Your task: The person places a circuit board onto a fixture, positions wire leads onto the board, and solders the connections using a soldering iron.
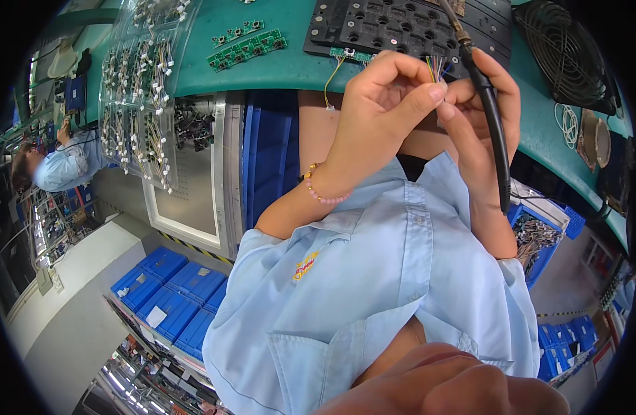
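Multicoloured wire bundle (pixel 436 68) pinched upright between fingertips

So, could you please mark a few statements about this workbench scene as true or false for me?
1. The left hand pinches a bundle of coloured wires. True.
2. The right hand holds a black tool with a cable. True.
3. The bench is red. False: it is green.
4. A beaded bracelet sits on the left wrist. True.
5. The circuit boards lie inside a blue bin. False: they lie on the bench top.
6. The fan lies to the left of the hands. False: it is at the right.
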### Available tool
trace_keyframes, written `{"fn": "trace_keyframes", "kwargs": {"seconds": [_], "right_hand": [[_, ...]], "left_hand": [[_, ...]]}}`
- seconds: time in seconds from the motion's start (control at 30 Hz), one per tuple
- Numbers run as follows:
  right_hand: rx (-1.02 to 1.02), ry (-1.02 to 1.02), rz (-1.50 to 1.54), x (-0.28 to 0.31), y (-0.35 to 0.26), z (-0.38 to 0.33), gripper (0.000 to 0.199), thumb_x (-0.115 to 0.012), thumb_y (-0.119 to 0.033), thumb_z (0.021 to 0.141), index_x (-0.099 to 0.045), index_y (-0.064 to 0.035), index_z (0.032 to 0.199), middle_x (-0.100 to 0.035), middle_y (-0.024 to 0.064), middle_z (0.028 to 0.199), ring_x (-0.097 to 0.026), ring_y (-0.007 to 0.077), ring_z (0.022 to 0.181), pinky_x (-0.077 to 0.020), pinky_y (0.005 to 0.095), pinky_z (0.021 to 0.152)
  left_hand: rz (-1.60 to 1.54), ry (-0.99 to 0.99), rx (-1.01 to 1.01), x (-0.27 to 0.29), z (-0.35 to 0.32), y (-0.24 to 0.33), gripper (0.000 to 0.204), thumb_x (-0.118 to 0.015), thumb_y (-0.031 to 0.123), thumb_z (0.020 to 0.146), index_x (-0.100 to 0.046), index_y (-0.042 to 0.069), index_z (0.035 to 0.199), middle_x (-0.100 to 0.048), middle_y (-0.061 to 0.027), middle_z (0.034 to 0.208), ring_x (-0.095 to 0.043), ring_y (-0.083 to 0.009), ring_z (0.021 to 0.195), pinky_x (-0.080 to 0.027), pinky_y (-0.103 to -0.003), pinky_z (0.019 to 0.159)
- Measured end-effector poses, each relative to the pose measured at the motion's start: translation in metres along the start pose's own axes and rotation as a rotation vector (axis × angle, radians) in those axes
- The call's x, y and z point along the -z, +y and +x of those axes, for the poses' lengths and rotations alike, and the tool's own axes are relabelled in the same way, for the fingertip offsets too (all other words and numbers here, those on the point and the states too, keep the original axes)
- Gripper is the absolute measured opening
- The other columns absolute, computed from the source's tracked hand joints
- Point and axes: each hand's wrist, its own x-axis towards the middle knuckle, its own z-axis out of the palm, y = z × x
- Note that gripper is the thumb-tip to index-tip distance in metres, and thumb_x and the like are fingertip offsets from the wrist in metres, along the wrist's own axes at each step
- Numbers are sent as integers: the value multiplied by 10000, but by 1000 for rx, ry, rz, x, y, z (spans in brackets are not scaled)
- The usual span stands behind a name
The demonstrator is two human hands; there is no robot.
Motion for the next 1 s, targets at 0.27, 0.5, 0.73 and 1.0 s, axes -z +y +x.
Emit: {"fn": "trace_keyframes", "kwargs": {"seconds": [0.27,0.5,0.73,1.0], "right_hand": [[-38,-31,-114,-2,-1,-1,543,-599,98,821,-389,34,1318,-612,97,885,-563,94,799,-452,190,705],[224,-68,-482,42,-14,28,429,-470,-139,952,-405,79,1315,-652,206,1013,-625,246,975,-456,370,927],[266,11,-770,76,-26,90,331,-533,-152,939,-583,46,1201,-649,157,1067,-622,183,959,-462,311,906],[52,40,-685,52,4,127,166,-658,-22,806,-578,-8,952,-598,-9,819,-521,43,711,-414,184,622]], "left_hand": [[-17,4,-96,5,2,1,110,-606,71,898,-556,-2,962,-627,-80,943,-596,-116,849,-488,-253,784],[248,232,-289,35,-6,33,104,-569,77,921,-528,-13,955,-668,-121,850,-613,-102,765,-500,-239,691],[385,293,-273,60,-14,25,106,-596,66,899,-539,-22,920,-630,-81,815,-603,-94,738,-484,-222,656],[504,303,-262,77,-10,24,101,-620,52,878,-552,-22,885,-620,-73,811,-600,-88,728,-480,-214,650]]}}
